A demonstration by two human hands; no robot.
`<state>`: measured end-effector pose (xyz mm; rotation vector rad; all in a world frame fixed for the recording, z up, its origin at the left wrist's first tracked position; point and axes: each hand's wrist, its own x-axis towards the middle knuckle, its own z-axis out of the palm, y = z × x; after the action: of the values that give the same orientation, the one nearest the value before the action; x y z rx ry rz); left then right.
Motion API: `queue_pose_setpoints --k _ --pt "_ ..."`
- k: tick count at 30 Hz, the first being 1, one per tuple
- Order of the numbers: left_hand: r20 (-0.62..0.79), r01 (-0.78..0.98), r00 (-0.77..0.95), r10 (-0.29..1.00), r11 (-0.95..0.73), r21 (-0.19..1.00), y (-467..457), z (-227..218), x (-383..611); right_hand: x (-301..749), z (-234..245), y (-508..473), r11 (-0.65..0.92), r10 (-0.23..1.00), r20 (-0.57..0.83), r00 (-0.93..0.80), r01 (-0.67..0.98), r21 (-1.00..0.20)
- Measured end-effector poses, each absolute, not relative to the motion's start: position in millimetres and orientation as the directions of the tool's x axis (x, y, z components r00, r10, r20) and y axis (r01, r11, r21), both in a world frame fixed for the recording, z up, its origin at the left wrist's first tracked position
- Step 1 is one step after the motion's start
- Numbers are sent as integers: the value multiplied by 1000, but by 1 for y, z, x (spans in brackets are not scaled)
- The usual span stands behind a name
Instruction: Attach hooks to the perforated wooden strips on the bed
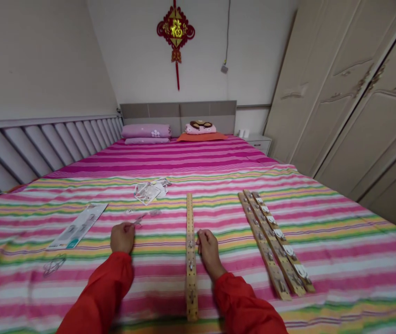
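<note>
A long, narrow wooden strip (191, 278) with rows of holes lies lengthwise on the bed in front of me. Several small metal hooks are on its nearer half. Just right of the strip, my right hand (209, 250) is closed in a pinch, its fingertips close to one metal hook (190, 244); what is between them is too small to make out. To the left of the strip, my left hand (123, 236) is closed, fingers pinched on what looks like small scissors (139, 219). A small clear packet (155, 213) lies just beyond them.
Three wooden strips (270, 241) with metal hooks lie at the right, one bearing white pieces. At the left are a flat package (79, 227) and a tangle of thin wire-like pieces (55, 264). Plastic packets (148, 191) lie farther back on the striped bedspread (159, 287).
</note>
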<state>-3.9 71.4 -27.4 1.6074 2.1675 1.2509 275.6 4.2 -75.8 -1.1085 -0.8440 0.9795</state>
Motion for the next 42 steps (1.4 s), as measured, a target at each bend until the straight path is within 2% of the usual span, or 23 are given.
queue_pose_setpoints --k 4,8,12,15,19,23,26,29,35,39,42 --pt "262 525 -462 847 23 851 60 -16 8 275 -74 4 144 937 64 342 -213 -966" --pt "99 159 -506 857 -21 987 43 -4 31 275 -72 3 149 936 69 346 -210 -966" --pt "-169 -238 -446 879 66 969 28 0 53 275 -70 2 147 935 56 349 -240 -960" --pt "-278 -385 -333 901 139 912 16 1 68 277 -70 3 148 940 44 340 -287 -946" --pt "-251 -375 -223 942 154 914 3 3 87 281 -68 1 120 952 -8 307 -395 -911" --pt "-128 -202 -143 982 97 975 -4 6 99 286 -62 -6 83 961 -51 273 -455 -887" --pt "-24 -41 -52 998 22 999 -4 7 104 287 -53 -11 101 968 -15 252 -440 -893" --pt "39 39 32 999 -41 998 -3 11 110 287 -40 -13 136 975 53 215 -394 -909" --pt "58 84 130 990 -69 994 0 24 127 286 -19 -11 202 974 167 154 -254 -946" --pt "80 82 175 981 -95 992 5 30 135 286 -20 -9 183 980 158 117 -249 -951" --pt "74 70 144 987 -84 994 9 32 140 287 -21 -7 149 987 125 100 -287 -946"
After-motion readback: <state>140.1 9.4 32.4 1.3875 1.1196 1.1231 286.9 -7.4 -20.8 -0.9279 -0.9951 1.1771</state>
